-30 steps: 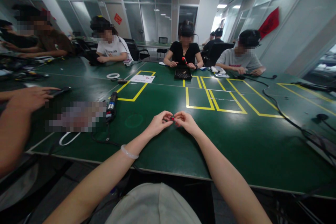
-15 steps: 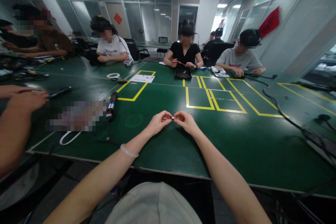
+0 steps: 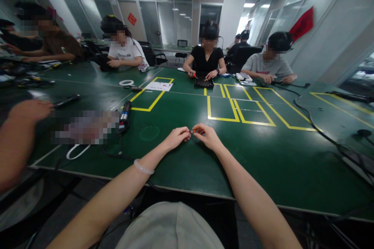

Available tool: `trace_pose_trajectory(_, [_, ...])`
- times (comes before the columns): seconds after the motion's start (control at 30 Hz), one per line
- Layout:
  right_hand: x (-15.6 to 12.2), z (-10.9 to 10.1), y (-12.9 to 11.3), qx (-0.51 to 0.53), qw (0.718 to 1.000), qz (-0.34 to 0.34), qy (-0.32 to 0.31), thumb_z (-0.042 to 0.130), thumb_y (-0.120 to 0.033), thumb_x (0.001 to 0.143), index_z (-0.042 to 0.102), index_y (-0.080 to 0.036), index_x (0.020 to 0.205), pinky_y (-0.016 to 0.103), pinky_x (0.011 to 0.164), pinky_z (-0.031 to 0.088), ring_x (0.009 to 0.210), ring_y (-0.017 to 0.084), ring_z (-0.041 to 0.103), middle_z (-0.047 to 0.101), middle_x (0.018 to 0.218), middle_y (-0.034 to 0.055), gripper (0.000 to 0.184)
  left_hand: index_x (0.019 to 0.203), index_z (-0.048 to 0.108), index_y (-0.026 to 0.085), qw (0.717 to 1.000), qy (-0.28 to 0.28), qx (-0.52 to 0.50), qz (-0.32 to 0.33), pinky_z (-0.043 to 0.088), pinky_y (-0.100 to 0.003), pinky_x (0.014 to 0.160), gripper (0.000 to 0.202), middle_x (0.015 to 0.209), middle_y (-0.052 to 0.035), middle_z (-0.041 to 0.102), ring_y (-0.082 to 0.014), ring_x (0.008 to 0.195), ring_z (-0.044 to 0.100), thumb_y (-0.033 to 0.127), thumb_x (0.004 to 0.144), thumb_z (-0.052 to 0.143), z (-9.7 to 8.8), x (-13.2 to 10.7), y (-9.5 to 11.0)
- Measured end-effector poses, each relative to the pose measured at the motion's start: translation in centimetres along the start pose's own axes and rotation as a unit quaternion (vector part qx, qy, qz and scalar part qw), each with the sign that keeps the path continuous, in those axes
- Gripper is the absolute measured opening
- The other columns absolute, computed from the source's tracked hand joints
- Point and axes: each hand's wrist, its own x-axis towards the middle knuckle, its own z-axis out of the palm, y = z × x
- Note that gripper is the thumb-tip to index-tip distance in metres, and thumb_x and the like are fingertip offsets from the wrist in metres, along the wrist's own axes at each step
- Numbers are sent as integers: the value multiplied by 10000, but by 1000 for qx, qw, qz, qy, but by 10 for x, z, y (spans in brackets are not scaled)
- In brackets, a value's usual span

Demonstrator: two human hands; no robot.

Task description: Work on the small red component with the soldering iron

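Above the green table, my left hand (image 3: 176, 138) and my right hand (image 3: 207, 136) meet fingertip to fingertip. Pinched between them is a small dark piece with a silver and an orange bit (image 3: 192, 132), too small to name. The left fingers are curled round its left side, hiding part of it. On its right side, the right thumb and forefinger close on the orange end.
A black-and-blue cylindrical device (image 3: 125, 114) with a cable lies to the left, beside a blurred-out flat patch. Yellow tape outlines (image 3: 223, 119) mark the table ahead. Across it, a person handles a black tray (image 3: 203, 83). A neighbour's hand (image 3: 32, 109) is at far left.
My left fingers have curled in more and dropped slightly around the small piece, which is now tilted. The right fingers have spread a little. Across the table, the person's hands have lowered onto the black tray.
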Motion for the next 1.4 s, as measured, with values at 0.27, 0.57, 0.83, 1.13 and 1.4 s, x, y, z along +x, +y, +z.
trace_pose_trajectory(0.27, [-1, 2, -2, -36, 999, -15, -16, 584, -187, 821, 623, -184, 981, 253, 689, 469, 717, 129, 590, 664, 873, 26, 164, 679, 536, 162, 1000, 3, 17, 9, 372, -223, 567, 194, 597, 26, 528, -110, 583, 499, 309, 788, 470, 0, 3, -9])
trace_pose_trajectory(0.57, [-1, 1, -8, -55, 998, -16, -28, 585, -192, 825, 619, -184, 972, 256, 687, 467, 715, 131, 586, 654, 876, 26, 151, 655, 524, 165, 1000, 12, 23, 14, 345, -224, 552, 214, 568, 41, 474, -101, 557, 446, 334, 779, 475, -1, 6, -18])
trace_pose_trajectory(0.83, [-2, 3, -10, -22, 999, 6, -24, 581, -195, 814, 618, -187, 989, 281, 730, 492, 743, 138, 608, 664, 875, 30, 179, 643, 500, 166, 1000, -4, 0, -4, 356, -229, 556, 196, 569, 38, 465, -101, 551, 435, 318, 762, 465, -1, 4, -10])
trace_pose_trajectory(1.13, [1, 3, 1, 160, 983, 88, 6, 632, -341, 790, 617, -192, 1009, 282, 681, 500, 669, 125, 602, 662, 814, 14, 265, 644, 511, 166, 1000, 12, -11, -12, 390, -229, 559, 327, 588, 20, 501, -111, 567, 492, 426, 829, 439, 0, 0, -2])
trace_pose_trajectory(1.4, [1, 0, 11, 390, 886, 249, 24, 722, -457, 727, 597, -154, 862, 232, 580, 503, 573, 100, 618, 699, 755, 46, 355, 708, 580, 181, 983, 92, 157, -6, 408, -251, 642, 398, 677, -5, 613, -144, 650, 566, 469, 883, 369, -29, -20, 8])
